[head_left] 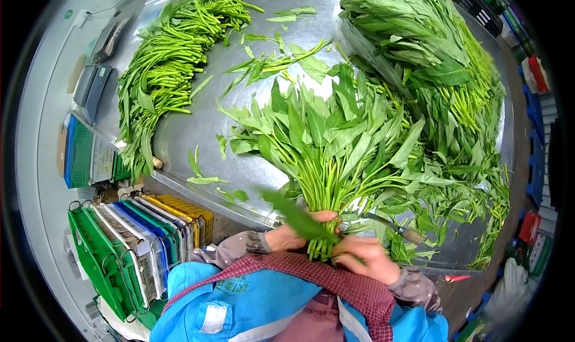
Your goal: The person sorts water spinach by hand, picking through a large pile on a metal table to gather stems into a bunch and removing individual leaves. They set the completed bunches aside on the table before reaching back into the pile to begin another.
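A bunch of leafy greens [323, 168] stands fanned out in front of my body, its leaves pointing away and its stems toward me. My left hand [290, 237] is wrapped round the stems near their lower end. My right hand [366, 257] is at the right of the stem ends, its fingers pressed together on a leaf or stem at the bunch's base. A blurred loose leaf [299, 218] crosses over my left hand. Just beyond my right hand lies a curved tool with a wooden handle [413, 235], partly under leaves.
A metal table [185, 144] holds a row of greens [173, 60] at the left and a tall pile [419, 48] at the right. Loose leaves are scattered between them. Folded crates [138, 240] stand at the lower left, beside scales [93, 90].
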The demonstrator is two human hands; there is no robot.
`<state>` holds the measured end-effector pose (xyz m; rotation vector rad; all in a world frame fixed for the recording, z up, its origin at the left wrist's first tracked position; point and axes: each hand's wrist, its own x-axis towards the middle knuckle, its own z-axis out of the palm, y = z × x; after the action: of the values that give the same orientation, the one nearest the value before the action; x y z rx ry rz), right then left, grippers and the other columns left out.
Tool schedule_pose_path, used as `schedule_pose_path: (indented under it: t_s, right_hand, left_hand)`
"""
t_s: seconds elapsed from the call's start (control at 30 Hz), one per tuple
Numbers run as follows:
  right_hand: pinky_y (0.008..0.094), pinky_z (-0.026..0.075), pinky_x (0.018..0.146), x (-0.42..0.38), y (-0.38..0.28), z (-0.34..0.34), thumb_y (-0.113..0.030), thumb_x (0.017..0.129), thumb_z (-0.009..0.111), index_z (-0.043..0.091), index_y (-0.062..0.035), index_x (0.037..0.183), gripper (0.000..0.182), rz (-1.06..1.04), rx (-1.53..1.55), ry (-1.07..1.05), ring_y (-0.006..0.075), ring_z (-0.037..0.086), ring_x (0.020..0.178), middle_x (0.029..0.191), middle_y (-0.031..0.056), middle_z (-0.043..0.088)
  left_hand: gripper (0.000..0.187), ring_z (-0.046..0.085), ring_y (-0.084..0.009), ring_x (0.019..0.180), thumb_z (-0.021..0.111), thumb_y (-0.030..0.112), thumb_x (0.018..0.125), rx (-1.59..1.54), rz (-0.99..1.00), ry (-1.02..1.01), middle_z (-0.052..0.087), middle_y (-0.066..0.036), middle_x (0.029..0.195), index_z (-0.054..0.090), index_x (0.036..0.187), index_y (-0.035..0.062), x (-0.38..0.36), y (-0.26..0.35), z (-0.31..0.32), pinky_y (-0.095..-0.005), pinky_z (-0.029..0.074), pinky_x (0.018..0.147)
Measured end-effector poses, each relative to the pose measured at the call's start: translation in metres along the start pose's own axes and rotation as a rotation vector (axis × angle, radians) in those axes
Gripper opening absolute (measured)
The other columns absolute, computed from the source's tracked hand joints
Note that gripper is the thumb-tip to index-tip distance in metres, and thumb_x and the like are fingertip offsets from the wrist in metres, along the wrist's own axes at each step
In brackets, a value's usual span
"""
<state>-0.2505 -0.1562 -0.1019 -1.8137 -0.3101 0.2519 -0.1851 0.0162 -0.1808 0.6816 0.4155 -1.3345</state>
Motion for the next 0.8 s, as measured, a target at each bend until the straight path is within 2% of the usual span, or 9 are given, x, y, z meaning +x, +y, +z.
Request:
schedule_pose_path:
  t_s: [0.07, 0.13, 0.2, 0.27, 0.43, 0.47, 0.6, 0.67, 0.8]
  right_hand:
    - [0.0235, 0.044, 0.05, -0.022, 0.013, -0.028, -0.012, 0.074, 0.061, 0.058, -0.0032, 0.084, 0.014, -0.107, 0.027, 0.36, 0.0126, 0.055, 0.062, 0.068, 0.0051, 0.055]
    - [0.0164, 0.037, 0.039, -0.03, 0.004, -0.055, -0.031, 0.087, 0.048, 0.046, -0.0047, 0.108, 0.034, 0.092, 0.99, 1.028, 0.0085, 0.047, 0.048, 0.062, -0.0005, 0.043]
    - [0.0161, 0.036, 0.042, -0.021, 0.001, -0.066, -0.046, 0.084, 0.047, 0.046, -0.0043, 0.11, 0.049, -0.064, 1.074, 0.94, 0.0055, 0.047, 0.057, 0.083, 0.0044, 0.059]
    - [0.0203, 0.044, 0.047, -0.011, 0.013, -0.041, -0.033, 0.088, 0.044, 0.036, -0.0016, 0.12, 0.046, 0.408, 0.729, 0.563, 0.0091, 0.053, 0.062, 0.094, 0.0048, 0.053]
    - [0.0262, 0.047, 0.066, 0.034, 0.021, 0.013, -0.02, 0.084, 0.051, 0.042, 0.0038, 0.111, 0.037, 0.373, 0.237, 0.287, 0.0179, 0.055, 0.083, 0.099, 0.0107, 0.056]
    - [0.0274, 0.047, 0.068, 0.039, 0.027, 0.018, -0.017, 0.083, 0.051, 0.044, 0.0037, 0.107, 0.033, 0.413, 0.463, 0.401, 0.0173, 0.055, 0.083, 0.099, 0.0105, 0.055]
    - [0.0261, 0.042, 0.062, 0.031, 0.062, 0.03, -0.02, 0.086, 0.041, 0.05, -0.0044, 0.1, 0.023, 0.734, 1.25, 0.667, 0.0102, 0.047, 0.068, 0.091, 0.0023, 0.053]
    - [0.0282, 0.04, 0.064, 0.023, 0.075, 0.038, -0.027, 0.089, 0.032, 0.05, -0.012, 0.103, 0.028, 0.825, 1.284, 0.563, 0.0102, 0.046, 0.074, 0.091, -0.0006, 0.052]
    - [0.0331, 0.041, 0.078, 0.02, 0.074, 0.041, -0.033, 0.089, 0.031, 0.049, -0.007, 0.107, 0.037, 0.797, 1.271, 0.567, 0.0188, 0.052, 0.087, 0.102, 0.0068, 0.054]
  left_hand:
    - [0.03, 0.056, -0.0182, 0.081, 0.058, 0.02, 0.079, -0.051, 0.026, 0.032, 0.056, -0.007, 0.089, 0.05, 0.102, 0.0024, -0.004, 0.004, 0.004, -0.033, 0.049, 0.073]
    - [0.032, 0.056, -0.0187, 0.081, 0.059, 0.019, 0.078, -0.042, 0.075, 0.014, 0.056, -0.008, 0.091, 0.05, 0.104, 0.0026, -0.004, 0.005, 0.006, -0.0343, 0.049, 0.072]
    - [0.033, 0.056, -0.0189, 0.081, 0.059, 0.019, 0.078, -0.042, 0.088, -0.004, 0.056, -0.008, 0.092, 0.049, 0.105, 0.0027, -0.006, 0.009, 0.012, -0.0344, 0.049, 0.073]
    - [0.033, 0.056, -0.0191, 0.082, 0.059, 0.018, 0.078, -0.041, 0.1, -0.021, 0.056, -0.008, 0.094, 0.049, 0.106, 0.0027, -0.007, 0.014, 0.017, -0.0345, 0.049, 0.074]
    - [0.038, 0.053, -0.0168, 0.094, 0.058, 0.013, 0.079, 0.474, 0.42, 0.013, 0.056, -0.007, 0.102, 0.046, 0.113, 0.002, -0.017, 0.027, 0.033, -0.0287, 0.042, 0.082]
    - [0.038, 0.053, -0.0164, 0.096, 0.058, 0.013, 0.079, 0.621, 0.457, 0.068, 0.056, -0.008, 0.103, 0.046, 0.113, 0.0017, -0.022, 0.03, 0.034, -0.0277, 0.041, 0.083]
    - [0.037, 0.052, -0.0193, 0.101, 0.055, 0.009, 0.081, 0.023, 0.257, 0.123, 0.052, -0.01, 0.111, 0.044, 0.115, 0.0015, -0.023, 0.021, 0.014, -0.0314, 0.043, 0.085]
    - [0.038, 0.052, -0.0204, 0.1, 0.054, 0.01, 0.082, -0.039, 0.214, 0.097, 0.051, -0.01, 0.113, 0.043, 0.117, 0.0022, -0.018, 0.017, 0.002, -0.0341, 0.044, 0.085]
    - [0.039, 0.053, -0.021, 0.1, 0.053, 0.015, 0.083, -0.082, 0.167, 0.03, 0.052, -0.009, 0.113, 0.043, 0.119, 0.003, -0.023, 0.019, 0.007, -0.0362, 0.043, 0.086]
